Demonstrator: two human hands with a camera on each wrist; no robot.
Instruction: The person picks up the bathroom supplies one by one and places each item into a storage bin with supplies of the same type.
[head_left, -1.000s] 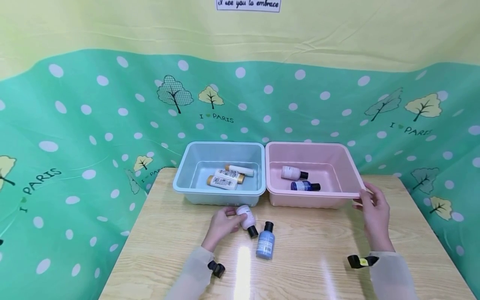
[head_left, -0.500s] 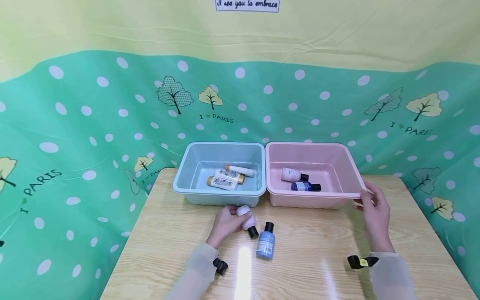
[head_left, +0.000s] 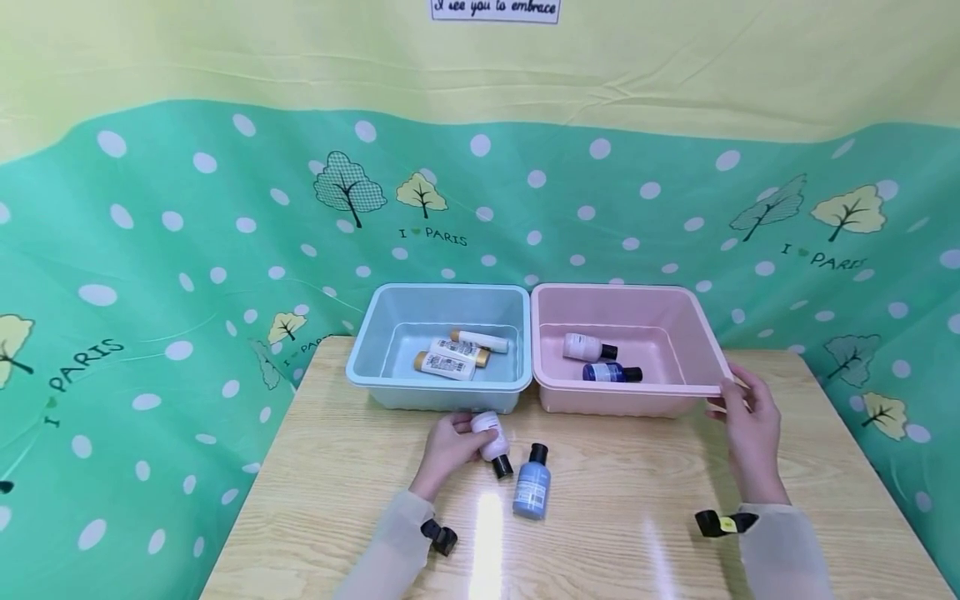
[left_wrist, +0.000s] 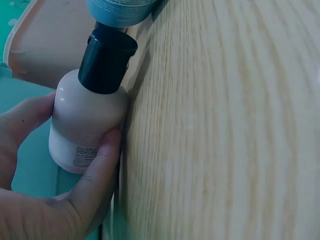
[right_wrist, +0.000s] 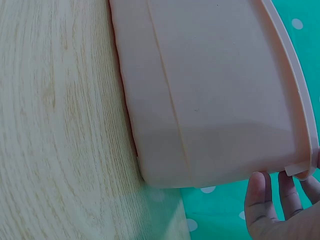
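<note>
My left hand (head_left: 447, 450) pinches a pale lilac bottle (head_left: 491, 436) with a black cap, thumb on one side and fingers on the other. Its cap points down toward me in the head view; the left wrist view shows the same bottle (left_wrist: 87, 120) close to the wooden surface. Just right of it lies a light blue bottle (head_left: 532, 487) with a black cap. My right hand (head_left: 752, 425) grips the front right corner of the pink bin (head_left: 615, 402). Inside that bin lie another lilac bottle (head_left: 582, 346) and a dark blue bottle (head_left: 603, 372).
A light blue bin (head_left: 435, 398) stands against the pink one's left side. It holds three white tubes (head_left: 446, 366) with gold caps. Both bins stand at the back of the wooden table (head_left: 600, 517), before a green patterned cloth (head_left: 570, 208).
The lilac bottle in my left hand has turned slightly, its cap shifting a little left, away from the light blue bottle. My right hand stays on the pink bin's corner.
</note>
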